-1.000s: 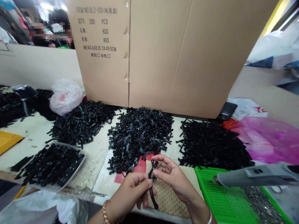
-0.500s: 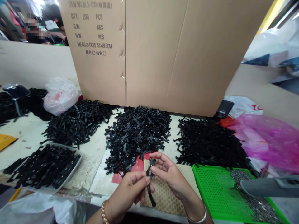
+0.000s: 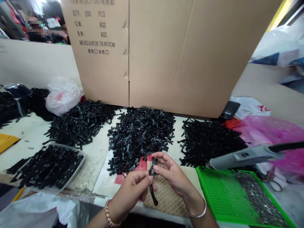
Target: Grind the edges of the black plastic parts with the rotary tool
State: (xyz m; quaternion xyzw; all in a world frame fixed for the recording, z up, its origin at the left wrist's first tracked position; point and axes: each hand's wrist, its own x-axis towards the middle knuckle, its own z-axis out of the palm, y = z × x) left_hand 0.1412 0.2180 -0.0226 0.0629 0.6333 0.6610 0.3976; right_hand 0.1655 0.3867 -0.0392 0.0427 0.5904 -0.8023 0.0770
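Note:
My left hand (image 3: 134, 190) and my right hand (image 3: 173, 179) meet over a tan textured pad (image 3: 166, 202). Between their fingertips they pinch a small black jointed plastic part (image 3: 154, 194). Its forked end points up by my right fingers, and a thin arm with a rounded tip hangs below my left fingers. The middle of the part is partly hidden by my thumbs. Just beyond my hands lies a heap of similar forked black pieces (image 3: 140, 136). To the right, a grey powered hand tool with a black cord (image 3: 242, 157) hangs over a green tray (image 3: 201, 186).
Small metal pieces (image 3: 263, 199) fill the tray's right part. A heap of thin black strips (image 3: 211, 142) lies behind it, scissors (image 3: 275, 185) beside it. Leftward are another black heap (image 3: 76, 123) and a filled clear tub (image 3: 78, 171). A tall carton (image 3: 175, 57) stands behind.
The grey tool has swung up and to the left, away from the metal pieces, uncovering the scissors. My hands keep their pinch on the black part, nearly still. The view has shifted slightly.

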